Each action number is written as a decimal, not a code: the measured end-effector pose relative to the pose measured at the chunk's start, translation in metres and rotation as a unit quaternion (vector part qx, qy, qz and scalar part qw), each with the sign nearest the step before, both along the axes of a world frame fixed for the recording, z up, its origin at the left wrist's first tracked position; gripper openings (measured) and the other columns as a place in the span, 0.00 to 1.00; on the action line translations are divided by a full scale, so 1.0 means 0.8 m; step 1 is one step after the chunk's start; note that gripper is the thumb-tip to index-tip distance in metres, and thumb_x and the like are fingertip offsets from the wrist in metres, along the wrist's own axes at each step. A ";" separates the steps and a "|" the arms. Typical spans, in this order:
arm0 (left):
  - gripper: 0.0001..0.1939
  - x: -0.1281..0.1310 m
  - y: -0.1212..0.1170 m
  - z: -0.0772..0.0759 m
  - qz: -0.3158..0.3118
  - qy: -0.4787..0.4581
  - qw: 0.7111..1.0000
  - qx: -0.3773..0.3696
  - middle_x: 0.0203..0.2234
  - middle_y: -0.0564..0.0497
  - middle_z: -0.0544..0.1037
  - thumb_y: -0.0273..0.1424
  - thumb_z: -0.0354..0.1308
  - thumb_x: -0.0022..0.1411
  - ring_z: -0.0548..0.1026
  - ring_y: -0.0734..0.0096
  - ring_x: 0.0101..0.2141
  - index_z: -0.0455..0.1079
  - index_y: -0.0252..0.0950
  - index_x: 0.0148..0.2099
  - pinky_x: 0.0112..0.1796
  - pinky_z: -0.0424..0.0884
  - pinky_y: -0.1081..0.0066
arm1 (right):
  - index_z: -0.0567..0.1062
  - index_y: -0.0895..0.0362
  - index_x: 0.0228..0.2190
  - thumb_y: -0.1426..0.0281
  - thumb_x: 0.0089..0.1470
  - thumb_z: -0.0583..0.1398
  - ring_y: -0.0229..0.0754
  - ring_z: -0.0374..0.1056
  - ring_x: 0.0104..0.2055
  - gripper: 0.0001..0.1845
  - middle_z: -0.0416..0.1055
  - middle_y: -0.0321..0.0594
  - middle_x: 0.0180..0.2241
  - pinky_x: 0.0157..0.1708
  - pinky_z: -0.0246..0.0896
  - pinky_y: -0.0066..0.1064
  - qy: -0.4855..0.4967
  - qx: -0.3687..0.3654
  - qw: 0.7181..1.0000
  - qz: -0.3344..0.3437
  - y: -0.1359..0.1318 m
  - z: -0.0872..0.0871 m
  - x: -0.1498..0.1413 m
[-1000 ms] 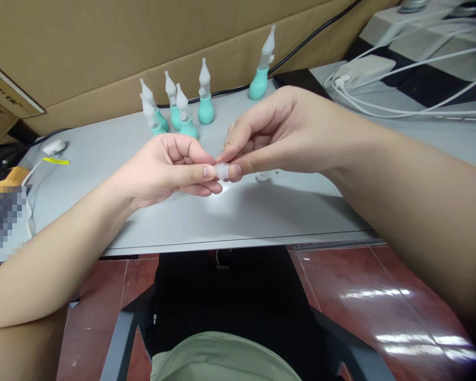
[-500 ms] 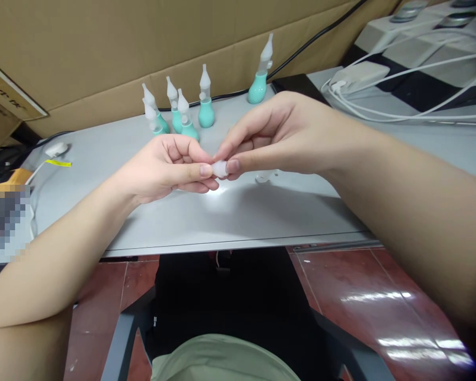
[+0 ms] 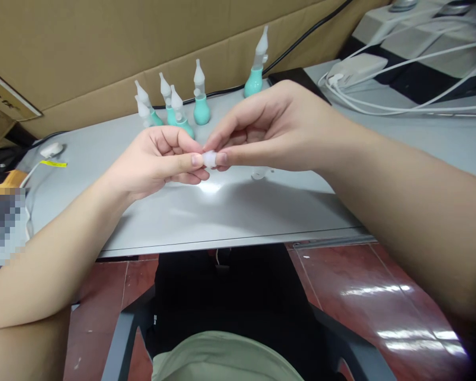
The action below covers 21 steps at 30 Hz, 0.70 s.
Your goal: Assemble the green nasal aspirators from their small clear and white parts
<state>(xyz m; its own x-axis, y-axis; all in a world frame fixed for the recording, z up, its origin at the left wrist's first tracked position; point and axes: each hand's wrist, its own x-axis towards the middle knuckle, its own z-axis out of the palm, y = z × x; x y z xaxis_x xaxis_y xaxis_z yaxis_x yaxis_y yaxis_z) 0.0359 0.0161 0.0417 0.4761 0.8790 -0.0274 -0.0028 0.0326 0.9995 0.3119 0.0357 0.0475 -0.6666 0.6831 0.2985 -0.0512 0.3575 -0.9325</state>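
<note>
Though fingertips hide most, hands [image 3: 210,151] pinch perhaps translucent cap [image 3: 209,159].

A small assembly workbench: grey table [image 3: 238,211], cardboard boxes [image 3: 103,47], rows of teal bulb aspirators [image 3: 174,108].

Teal bulbs [image 3: 201,111] with frosted white tips, grey table [image 3: 230,211], brown cardboard [image 3: 103,47]

One head-worn view — close, looking forward and down over the table [image 3: 238,211].
</note>
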 end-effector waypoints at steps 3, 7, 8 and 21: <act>0.22 -0.004 0.001 -0.001 0.024 0.005 0.997 0.074 0.34 0.56 0.95 0.47 1.00 0.56 0.95 0.75 0.35 0.95 0.44 0.41 0.41 0.93 0.82 | 0.96 0.48 0.40 0.66 0.62 0.87 0.44 0.89 0.49 0.09 0.92 0.35 0.44 0.59 0.89 0.34 0.017 0.040 0.998 -0.045 -0.003 0.005 0.007; 0.20 -0.016 0.002 0.001 0.067 0.058 0.978 0.188 0.36 0.52 0.95 0.48 0.97 0.62 0.93 0.69 0.36 0.95 0.44 0.43 0.44 0.96 0.70 | 0.95 0.47 0.37 0.51 0.60 0.92 0.43 0.80 0.44 0.20 0.87 0.38 0.41 0.51 0.82 0.35 0.039 0.104 0.981 -0.159 -0.008 0.019 0.025; 0.20 -0.020 0.002 0.002 0.075 0.080 0.972 0.209 0.35 0.51 0.94 0.48 0.97 0.62 0.92 0.68 0.35 0.95 0.44 0.43 0.43 0.95 0.68 | 0.94 0.47 0.37 0.46 0.59 0.92 0.43 0.77 0.43 0.23 0.85 0.39 0.39 0.49 0.80 0.37 0.018 0.127 0.975 -0.182 -0.009 0.022 0.031; 0.08 -0.049 0.025 0.002 -0.079 0.364 0.868 0.329 0.33 0.50 0.91 0.37 0.77 0.71 0.83 0.67 0.31 0.92 0.41 0.49 0.34 0.78 0.66 | 1.00 0.48 0.47 0.78 0.62 0.87 0.35 0.74 0.24 0.16 0.87 0.31 0.31 0.23 0.59 0.35 -0.426 0.127 0.890 -0.096 0.040 0.040 0.079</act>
<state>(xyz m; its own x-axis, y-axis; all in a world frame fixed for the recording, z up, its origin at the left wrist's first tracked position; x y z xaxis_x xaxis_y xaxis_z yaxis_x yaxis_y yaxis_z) -0.0035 0.0363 0.0430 0.6587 0.7442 0.1113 0.5905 -0.6029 0.5365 0.3751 0.0678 0.0797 -0.6029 0.7916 -0.0992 0.7215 0.4880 -0.4912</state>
